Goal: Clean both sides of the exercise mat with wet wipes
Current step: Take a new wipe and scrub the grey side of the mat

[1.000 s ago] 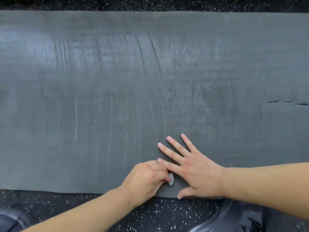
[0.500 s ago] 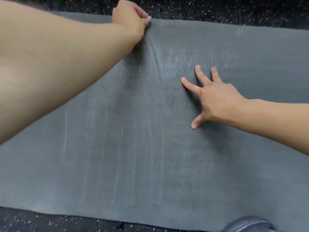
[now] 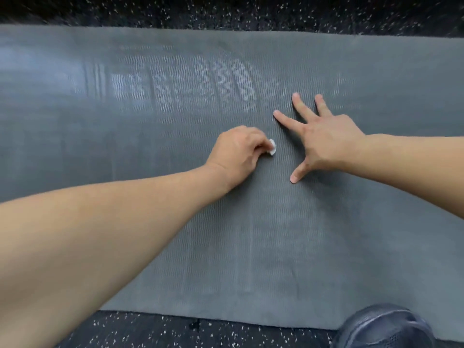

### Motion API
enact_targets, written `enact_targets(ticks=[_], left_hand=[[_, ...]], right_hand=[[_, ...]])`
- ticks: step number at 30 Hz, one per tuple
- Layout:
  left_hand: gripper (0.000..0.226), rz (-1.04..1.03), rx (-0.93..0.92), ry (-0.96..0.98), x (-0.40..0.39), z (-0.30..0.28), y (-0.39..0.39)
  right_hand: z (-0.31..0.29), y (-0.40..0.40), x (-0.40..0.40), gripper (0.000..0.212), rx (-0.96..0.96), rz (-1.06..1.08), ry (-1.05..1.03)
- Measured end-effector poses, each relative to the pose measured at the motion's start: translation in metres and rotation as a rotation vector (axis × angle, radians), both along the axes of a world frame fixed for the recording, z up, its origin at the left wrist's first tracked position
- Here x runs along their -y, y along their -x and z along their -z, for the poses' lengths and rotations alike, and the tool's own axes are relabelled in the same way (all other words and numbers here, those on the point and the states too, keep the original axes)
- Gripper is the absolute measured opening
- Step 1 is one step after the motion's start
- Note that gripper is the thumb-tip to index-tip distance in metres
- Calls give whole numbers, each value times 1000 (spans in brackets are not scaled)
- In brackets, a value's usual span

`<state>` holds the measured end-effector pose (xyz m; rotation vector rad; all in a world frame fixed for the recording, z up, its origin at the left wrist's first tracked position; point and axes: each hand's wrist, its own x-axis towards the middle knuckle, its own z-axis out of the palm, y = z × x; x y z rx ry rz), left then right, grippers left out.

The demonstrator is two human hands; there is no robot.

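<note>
The mat (image 3: 150, 247) lies flat on the speckled floor (image 3: 226, 11), its long axis running left to right across the person, so both short ends fall outside the view and only the far and near long edges show. The left hand (image 3: 237, 154) sits near the middle of the mat's width with its fingers curled tight around a small wad of wipe (image 3: 347, 146)... no, the white tip of the wipe (image 3: 348, 146) is not there; the wipe (image 3: 96, 146) neither.The mat (image 3: 276, 259) lies flat on the speckled floor (image 3: 226, 11). Its long axis runs left to right across the person, so both short ends fall outside the view and only the far and near long edges show. The ribbed, wavy-textured face is up, and I can't tell whether this is the first or the second side to be cleaned. The left hand (image 3: 237, 154) is near the middle of the mat's width, knuckles up. Its fingers are curled tight round a small wad of wipe (image 3: 272, 146), with only a white tip poking out on the thumb side. Bunching it like that probably lets the hand bear down hard on the ribs rather than skim over them. Just beside it, the right hand (image 3: 326, 144) lies palm down with fingers and thumb spread wide, gripping nothing. My guess is that it pins the thin mat so it doesn't creep or ruckle under the rubbing, and takes some of the person's weight as they lean over. Faint pale streaks cross the mat from far edge to near edge, which suggests the strokes go across the short way, strip by strip. A glossy patch at the far left may be wet, or may only be light. A dark shoe (image 3: 384, 327) rests at the near edge, lower right.
</note>
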<state>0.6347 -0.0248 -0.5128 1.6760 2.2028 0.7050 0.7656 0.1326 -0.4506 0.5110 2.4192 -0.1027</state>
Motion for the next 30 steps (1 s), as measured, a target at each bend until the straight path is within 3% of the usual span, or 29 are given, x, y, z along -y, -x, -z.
enact_targets(ticks=[3, 5, 10, 18, 24, 27, 30], left_hand=[[7, -287, 130, -43, -8, -9, 11], [8, -352, 131, 5, -1, -9, 6], [9, 35, 116, 89, 60, -11, -58], [24, 475, 273, 86, 163, -2, -127], [28, 658, 278, 130, 189, 2, -137], [15, 528, 432, 199, 170, -8, -127], [8, 6, 585, 75, 111, -27, -85]], right_hand=[[-4, -2, 9, 158, -35, 102, 64], [-6, -15, 22, 157, -96, 166, 122], [-7, -82, 90, 168, 4, 202, 93], [11, -148, 218, 158, -32, 135, 59], [11, -168, 237, 137, -108, 108, 98], [-4, -162, 204, 116, -290, 35, 150], [-20, -130, 119, 115, -484, 27, 143]])
